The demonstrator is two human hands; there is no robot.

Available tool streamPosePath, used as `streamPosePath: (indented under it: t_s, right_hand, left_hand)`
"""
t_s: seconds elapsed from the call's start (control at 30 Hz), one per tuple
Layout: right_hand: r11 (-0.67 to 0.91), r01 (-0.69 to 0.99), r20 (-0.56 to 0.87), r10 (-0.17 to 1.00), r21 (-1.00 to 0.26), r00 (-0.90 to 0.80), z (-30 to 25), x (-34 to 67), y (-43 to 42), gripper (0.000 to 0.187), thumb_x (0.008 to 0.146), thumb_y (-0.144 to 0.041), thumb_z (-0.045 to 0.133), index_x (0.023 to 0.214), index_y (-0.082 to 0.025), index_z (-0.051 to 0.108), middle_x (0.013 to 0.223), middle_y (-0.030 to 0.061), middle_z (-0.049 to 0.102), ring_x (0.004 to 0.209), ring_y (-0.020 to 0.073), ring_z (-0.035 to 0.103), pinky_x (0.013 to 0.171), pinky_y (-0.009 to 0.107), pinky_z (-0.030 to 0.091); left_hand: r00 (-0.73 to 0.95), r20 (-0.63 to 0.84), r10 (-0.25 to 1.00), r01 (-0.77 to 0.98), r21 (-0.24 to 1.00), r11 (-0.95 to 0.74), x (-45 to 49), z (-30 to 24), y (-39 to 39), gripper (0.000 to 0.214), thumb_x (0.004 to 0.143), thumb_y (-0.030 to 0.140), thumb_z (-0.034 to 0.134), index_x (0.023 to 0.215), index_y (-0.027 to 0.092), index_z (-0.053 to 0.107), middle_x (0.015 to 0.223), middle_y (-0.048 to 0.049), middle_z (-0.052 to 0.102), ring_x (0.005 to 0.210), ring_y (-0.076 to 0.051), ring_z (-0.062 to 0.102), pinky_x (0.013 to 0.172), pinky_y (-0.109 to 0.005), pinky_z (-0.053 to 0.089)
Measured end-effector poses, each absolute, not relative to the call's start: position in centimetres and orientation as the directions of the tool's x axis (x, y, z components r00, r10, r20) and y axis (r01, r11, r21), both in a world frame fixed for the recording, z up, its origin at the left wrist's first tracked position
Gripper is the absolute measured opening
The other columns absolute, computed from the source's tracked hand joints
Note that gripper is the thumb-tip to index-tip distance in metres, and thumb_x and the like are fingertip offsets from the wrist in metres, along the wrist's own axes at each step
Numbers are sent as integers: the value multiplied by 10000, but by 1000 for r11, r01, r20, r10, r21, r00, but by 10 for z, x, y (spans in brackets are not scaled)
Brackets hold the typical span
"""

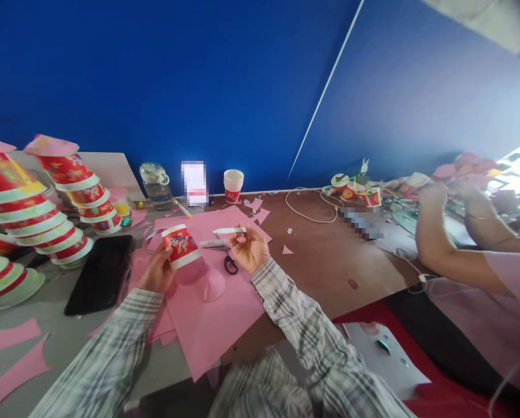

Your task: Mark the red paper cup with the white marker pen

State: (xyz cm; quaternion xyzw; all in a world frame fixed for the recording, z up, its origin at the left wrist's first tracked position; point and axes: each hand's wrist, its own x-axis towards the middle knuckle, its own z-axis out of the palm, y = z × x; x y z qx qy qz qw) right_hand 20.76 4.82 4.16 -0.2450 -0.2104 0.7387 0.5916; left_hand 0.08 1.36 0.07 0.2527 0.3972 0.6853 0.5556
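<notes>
A red printed paper cup with white edges is held tilted by my left hand, whose fingers wrap its left side. My right hand pinches a slim white pen, its tip pointing left toward the cup without touching it. Below lie sheets of pink paper, and a small pink paper cone rests on them. Between my hands sit a grey-white marker-like stick and dark-handled scissors, their blades partly hidden.
Stacked red cups with pink cone tops stand at left beside a black phone. Behind are a glass jug, a lit screen and another cup. At right, a co-worker's arms reach over a cluttered table.
</notes>
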Motion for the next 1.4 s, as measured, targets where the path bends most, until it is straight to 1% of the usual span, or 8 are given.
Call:
streamPosePath:
  t_s: [0.17, 0.37, 0.5, 0.7, 0.83, 0.93, 1.07, 1.4]
  right_hand:
    - [-295, -843, -171, 955, -450, -243, 41, 204, 44, 89, 781, -113, 513, 721, -165, 553, 581, -42, 524, 429, 41, 403, 628, 181, 570]
    - [-450, -799, -87, 886, -399, -456, 43, 198, 31, 104, 761, -264, 601, 726, -196, 531, 486, -102, 426, 333, 25, 278, 599, 248, 567]
    - [-426, -749, -9, 872, -508, -490, 41, 192, 24, 152, 728, -387, 592, 844, -291, 567, 619, -53, 569, 545, 107, 567, 744, 339, 574]
    - [-89, -609, 127, 945, -788, -302, 38, 183, 12, 226, 633, -345, 668, 785, -245, 535, 737, -20, 601, 736, 156, 636, 819, 398, 545]
    - [189, -335, 257, 951, -923, -170, 32, 183, 6, 135, 728, -352, 570, 823, -256, 568, 795, 5, 596, 784, 161, 634, 832, 386, 540]
    - [333, -179, 366, 907, -926, -207, 29, 185, 4, 231, 807, -370, 447, 996, -322, 572, 899, 18, 631, 900, 191, 653, 888, 419, 531]
    - [458, -39, 447, 841, -888, -306, 26, 185, 1, 244, 816, -351, 441, 1001, -366, 599, 935, 8, 657, 956, 207, 634, 944, 432, 507]
    - [543, 22, 524, 819, -839, -234, 18, 181, 2, 250, 859, -260, 436, 1036, -243, 612, 879, 48, 676, 871, 191, 637, 880, 382, 531]
  left_hand:
    - [-266, -92, 960, -514, 856, -60, 4, 1, 13, 441, 521, 331, 675, 912, 159, 566, 831, -63, 633, 836, -212, 575, 703, -332, 478]
    - [-216, -84, 973, -481, 876, -31, 3, -1, 12, 536, 510, 350, 674, 996, 160, 552, 884, -81, 628, 816, -218, 577, 687, -337, 475]
    - [-205, -78, 976, -442, 897, -21, 3, -3, 11, 549, 530, 365, 661, 1027, 167, 539, 890, -80, 629, 809, -224, 579, 676, -343, 474]
    - [-189, -43, 981, -417, 908, -40, 6, -1, 10, 539, 555, 355, 649, 1048, 170, 538, 916, -81, 632, 835, -230, 579, 700, -347, 465]
    - [-194, -35, 980, -403, 914, -47, 10, 0, 9, 514, 566, 337, 639, 1040, 161, 545, 980, -83, 616, 863, -235, 570, 730, -353, 455]
    - [-173, -33, 984, -389, 921, -38, 12, 1, 7, 525, 562, 334, 639, 1048, 162, 538, 994, -89, 610, 893, -246, 557, 748, -370, 446]
    - [-169, 1, 986, -366, 929, -64, 15, 3, 6, 473, 563, 328, 639, 1001, 173, 555, 924, -72, 622, 848, -220, 564, 738, -358, 446]
    - [-147, 59, 987, -351, 930, -108, 16, 1, 7, 421, 586, 299, 631, 976, 159, 557, 899, -76, 614, 887, -232, 544, 759, -394, 439]
